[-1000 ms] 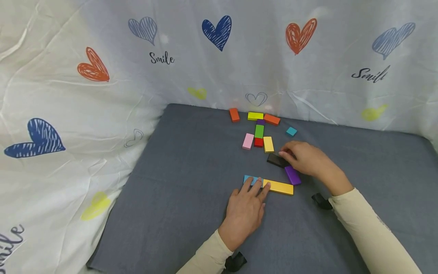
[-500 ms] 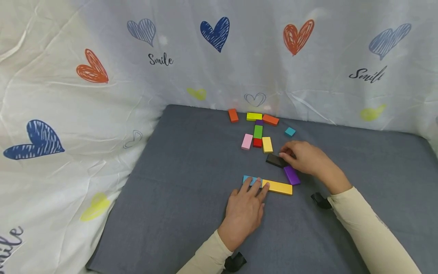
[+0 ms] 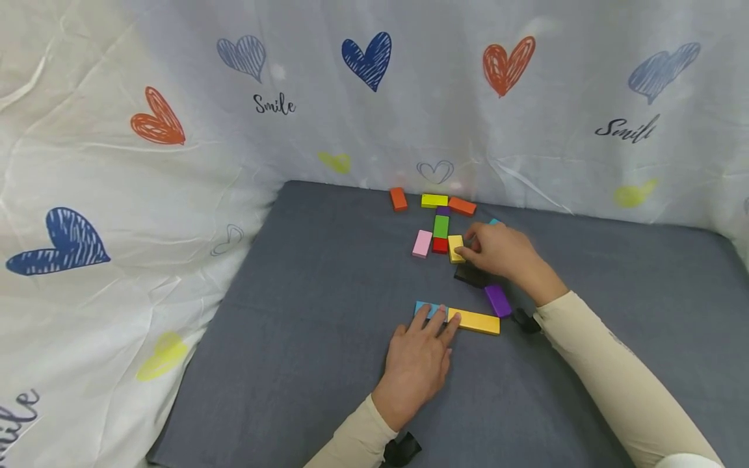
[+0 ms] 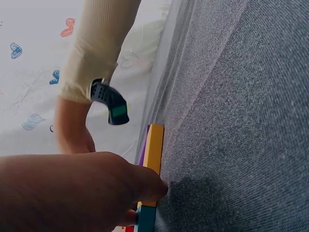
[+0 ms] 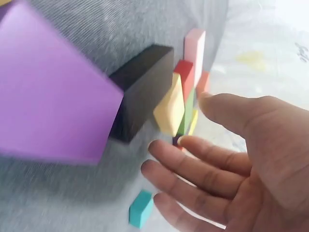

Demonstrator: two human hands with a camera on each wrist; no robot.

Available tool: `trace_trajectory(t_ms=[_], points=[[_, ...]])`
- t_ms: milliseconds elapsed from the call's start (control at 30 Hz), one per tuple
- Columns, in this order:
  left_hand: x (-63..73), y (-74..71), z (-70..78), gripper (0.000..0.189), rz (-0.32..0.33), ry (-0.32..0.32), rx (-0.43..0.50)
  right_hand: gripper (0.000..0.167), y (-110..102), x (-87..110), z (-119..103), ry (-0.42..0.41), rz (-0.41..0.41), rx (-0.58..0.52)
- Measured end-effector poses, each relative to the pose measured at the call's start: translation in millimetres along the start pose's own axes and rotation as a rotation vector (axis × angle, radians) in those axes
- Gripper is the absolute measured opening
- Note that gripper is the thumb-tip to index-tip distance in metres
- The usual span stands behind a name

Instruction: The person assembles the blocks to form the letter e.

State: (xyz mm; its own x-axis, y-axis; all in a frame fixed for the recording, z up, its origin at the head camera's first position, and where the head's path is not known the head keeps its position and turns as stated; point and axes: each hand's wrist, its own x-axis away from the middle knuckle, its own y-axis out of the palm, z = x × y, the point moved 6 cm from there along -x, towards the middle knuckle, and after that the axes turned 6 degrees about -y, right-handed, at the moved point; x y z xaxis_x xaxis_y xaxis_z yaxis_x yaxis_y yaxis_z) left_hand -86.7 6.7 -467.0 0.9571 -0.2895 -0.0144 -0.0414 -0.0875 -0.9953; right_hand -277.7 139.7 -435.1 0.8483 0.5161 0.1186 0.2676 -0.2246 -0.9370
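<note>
My left hand (image 3: 415,364) rests its outstretched fingertips on the blue block (image 3: 420,309) and the long yellow block (image 3: 480,322), which lie end to end. In the left wrist view, the thumb presses along the side of the yellow block (image 4: 154,147). My right hand (image 3: 504,252) hovers over the pale yellow block (image 3: 454,247), thumb overlapping it in the head view. Seen from the right wrist, its fingers are spread with nothing between them. Nearest to it are the black block (image 5: 145,92) and the purple block (image 5: 53,92), which meet at their corners.
Beyond stand a red block (image 3: 440,246), a green block (image 3: 441,227), a pink block (image 3: 422,244), a yellow block (image 3: 434,200) and two orange ones. A teal block (image 5: 140,209) lies apart, partly behind the right hand. A printed curtain (image 3: 328,117) borders the grey cloth (image 3: 304,312).
My right hand has let go of the black block and moved away from me and leftward to the pale yellow block, partly covering the teal one. The left hand stays put.
</note>
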Motion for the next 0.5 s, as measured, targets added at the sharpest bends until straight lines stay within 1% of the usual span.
trace_trajectory(t_ms=[133, 300, 500], points=[[0.7, -1.2, 0.4, 0.058, 0.03, 0.011, -0.009, 0.043, 2.3, -8.0, -5.3, 0.035, -0.034, 0.043], [0.7, -0.6, 0.1, 0.058, 0.032, 0.012, -0.014, 0.042, 4.1, -14.5, -12.7, 0.059, -0.065, 0.104], [2.0, 0.3, -2.2, 0.059, 0.039, 0.009, -0.007, 0.043, 7.9, -20.9, -14.7, 0.075, -0.081, 0.133]])
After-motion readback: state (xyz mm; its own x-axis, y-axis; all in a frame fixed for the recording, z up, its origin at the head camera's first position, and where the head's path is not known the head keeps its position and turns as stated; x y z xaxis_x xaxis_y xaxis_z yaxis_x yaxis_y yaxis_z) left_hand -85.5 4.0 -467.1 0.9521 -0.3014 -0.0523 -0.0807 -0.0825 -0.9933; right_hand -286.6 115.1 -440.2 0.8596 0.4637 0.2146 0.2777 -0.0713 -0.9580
